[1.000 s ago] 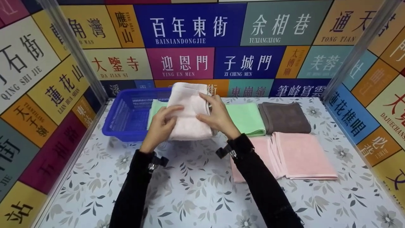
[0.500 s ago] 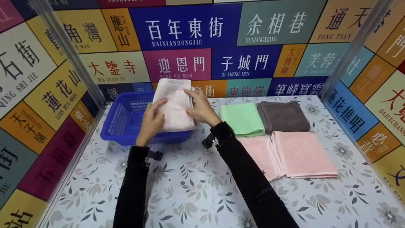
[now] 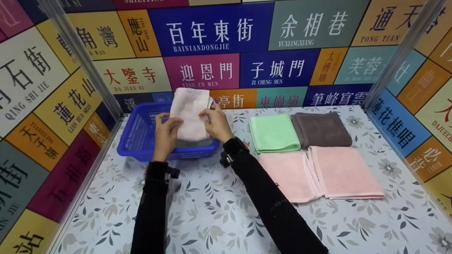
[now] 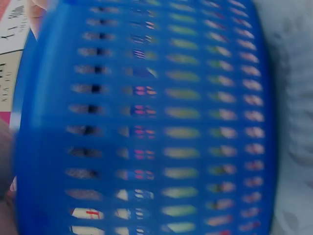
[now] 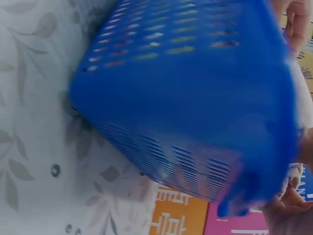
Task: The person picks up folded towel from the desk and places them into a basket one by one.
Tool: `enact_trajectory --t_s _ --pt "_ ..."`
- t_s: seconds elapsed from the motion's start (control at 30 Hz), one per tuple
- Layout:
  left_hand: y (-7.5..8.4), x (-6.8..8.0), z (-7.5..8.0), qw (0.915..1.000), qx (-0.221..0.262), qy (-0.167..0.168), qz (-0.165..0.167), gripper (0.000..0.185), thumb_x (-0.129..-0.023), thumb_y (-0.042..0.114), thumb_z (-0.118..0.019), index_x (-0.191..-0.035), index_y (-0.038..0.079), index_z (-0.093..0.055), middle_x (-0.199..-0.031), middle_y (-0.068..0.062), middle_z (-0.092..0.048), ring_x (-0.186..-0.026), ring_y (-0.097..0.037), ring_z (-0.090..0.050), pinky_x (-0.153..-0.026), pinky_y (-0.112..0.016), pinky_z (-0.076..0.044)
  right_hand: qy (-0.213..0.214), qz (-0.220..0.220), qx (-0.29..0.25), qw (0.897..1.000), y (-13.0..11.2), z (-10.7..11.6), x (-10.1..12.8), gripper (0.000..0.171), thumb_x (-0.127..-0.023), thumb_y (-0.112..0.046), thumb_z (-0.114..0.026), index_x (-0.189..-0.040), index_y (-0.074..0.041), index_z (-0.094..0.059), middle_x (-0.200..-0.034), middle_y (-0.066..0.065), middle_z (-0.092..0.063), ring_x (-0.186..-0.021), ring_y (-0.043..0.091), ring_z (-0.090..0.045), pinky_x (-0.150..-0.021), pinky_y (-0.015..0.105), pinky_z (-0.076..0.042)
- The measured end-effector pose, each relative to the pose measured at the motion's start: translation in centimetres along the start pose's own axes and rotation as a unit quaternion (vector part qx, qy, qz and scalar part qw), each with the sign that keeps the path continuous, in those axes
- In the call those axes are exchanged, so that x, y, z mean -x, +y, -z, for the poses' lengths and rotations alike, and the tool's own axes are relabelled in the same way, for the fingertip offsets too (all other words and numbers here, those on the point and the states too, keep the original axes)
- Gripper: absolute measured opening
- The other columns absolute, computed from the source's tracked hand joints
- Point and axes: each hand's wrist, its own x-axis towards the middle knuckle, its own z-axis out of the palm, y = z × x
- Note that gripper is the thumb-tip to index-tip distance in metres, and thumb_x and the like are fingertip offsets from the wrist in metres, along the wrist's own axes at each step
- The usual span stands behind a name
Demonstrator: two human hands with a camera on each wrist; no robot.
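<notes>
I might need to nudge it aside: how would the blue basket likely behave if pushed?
The blue basket is probably light for its size, given its many-slotted, plastic-looking walls. It seems unlikely to tip, being wider than it is tall. Those pierced walls may also flex slightly under pressure.

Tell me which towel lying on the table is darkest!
The grey-brown towel, at the back right, just right of the green towel and behind the rightmost pink towel. The other three are light: one green, two pink.

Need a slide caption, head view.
Left hand and right hand hold a pale pink cloth over a blue basket.
</notes>
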Motion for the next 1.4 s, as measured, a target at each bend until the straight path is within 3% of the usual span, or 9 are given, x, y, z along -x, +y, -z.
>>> enact_trajectory --t_s 0.13,0.37,0.57,0.73,0.93,1.0,1.1,1.23,1.4 --pt "0.0 0.2 -0.6 0.998 -0.052 -0.019 0.029 0.026 -0.103 0.0 -0.058 -0.125 0.0 -0.073 -0.144 -0.024 -0.045 -0.116 -0.039 -0.067 -0.098 -0.048 -0.055 0.001 -0.004 0.046 0.999 0.6 -1.3 0.3 0.03 -0.091 0.006 -0.062 -0.117 0.0 -0.076 -0.131 0.027 -0.057 -0.12 0.039 -0.061 -0.109 0.045 -0.048" --pt "0.1 0.1 -0.3 0.9841 -0.123 -0.106 0.071 0.037 -0.109 0.007 -0.044 -0.139 -0.002 -0.063 -0.158 -0.026 -0.038 -0.122 -0.048 -0.062 -0.106 -0.058 -0.049 -0.057 -0.027 0.127 0.99 0.1 -2.2 0.1 0.031 -0.092 0.006 -0.059 -0.118 -0.002 -0.075 -0.138 0.026 -0.053 -0.114 0.04 -0.065 -0.104 0.045 -0.053" --pt "0.0 0.1 0.0 0.9662 -0.158 -0.178 0.099 0.038 -0.108 0.007 -0.043 -0.14 -0.002 -0.06 -0.164 -0.029 -0.03 -0.136 -0.052 -0.05 -0.116 -0.062 -0.039 -0.112 -0.009 0.234 0.966 -0.3 -3.1 0.0 0.02 -0.093 0.0 -0.064 -0.109 0.0 -0.076 -0.135 0.025 -0.055 -0.109 0.041 -0.064 -0.095 0.047 -0.057" --pt "0.2 0.2 0.0 0.952 -0.231 -0.177 0.096 0.031 -0.103 0.007 -0.046 -0.123 0.003 -0.07 -0.16 -0.026 -0.04 -0.133 -0.055 -0.052 -0.11 -0.071 -0.04 -0.13 0.01 0.313 0.941 -0.5 -3.4 -0.1 0.023 -0.098 -0.008 -0.058 -0.109 -0.002 -0.077 -0.135 0.025 -0.06 -0.119 0.037 -0.061 -0.097 0.044 -0.057" --pt "0.7 0.5 -0.3 0.9346 -0.3 -0.158 0.109 0.038 -0.1 0.019 -0.051 -0.131 0.018 -0.072 -0.147 -0.019 -0.058 -0.119 -0.052 -0.063 -0.099 -0.071 -0.047 -0.186 -0.023 0.411 0.892 -0.5 -3.4 -0.3 0.037 -0.098 -0.03 -0.054 -0.127 -0.017 -0.074 -0.152 0.01 -0.057 -0.153 0.03 -0.035 -0.128 0.055 -0.016" --pt "0.7 0.7 -0.4 0.9319 -0.313 -0.15 0.107 0.039 -0.101 0.023 -0.05 -0.133 0.019 -0.071 -0.144 -0.018 -0.061 -0.117 -0.051 -0.064 -0.098 -0.07 -0.047 -0.21 -0.035 0.417 0.884 -0.5 -3.4 -0.3 0.042 -0.1 -0.034 -0.05 -0.135 -0.02 -0.07 -0.159 0.006 -0.05 -0.158 0.028 -0.026 -0.128 0.06 -0.001" --pt "0.8 0.7 -0.5 0.932 -0.332 -0.124 0.076 0.036 -0.103 0.028 -0.05 -0.128 0.017 -0.073 -0.14 -0.017 -0.064 -0.116 -0.049 -0.064 -0.094 -0.068 -0.05 -0.233 -0.041 0.416 0.878 -0.6 -3.3 -0.3 0.044 -0.102 -0.035 -0.047 -0.14 -0.022 -0.066 -0.163 0.004 -0.043 -0.16 0.028 -0.02 -0.127 0.063 0.005" --pt "1.0 1.0 -0.9 0.9407 -0.325 -0.096 0.008 0.033 -0.106 0.034 -0.053 -0.12 0.016 -0.077 -0.132 -0.011 -0.07 -0.114 -0.041 -0.065 -0.089 -0.061 -0.054 -0.222 -0.05 0.397 0.889 -0.3 -3.2 -0.3 0.041 -0.102 -0.035 -0.049 -0.136 -0.024 -0.069 -0.162 0.004 -0.045 -0.16 0.028 -0.021 -0.128 0.062 0.002" --pt "1.7 1.9 -1.6 0.9404 -0.306 -0.14 -0.048 0.04 -0.107 0.044 -0.05 -0.122 0.019 -0.077 -0.122 -0.007 -0.074 -0.117 -0.035 -0.065 -0.096 -0.058 -0.052 -0.122 -0.052 0.272 0.953 0.5 -3.0 -0.3 0.034 -0.104 -0.025 -0.052 -0.129 -0.015 -0.072 -0.15 0.014 -0.058 -0.15 0.032 -0.04 -0.128 0.055 -0.02"
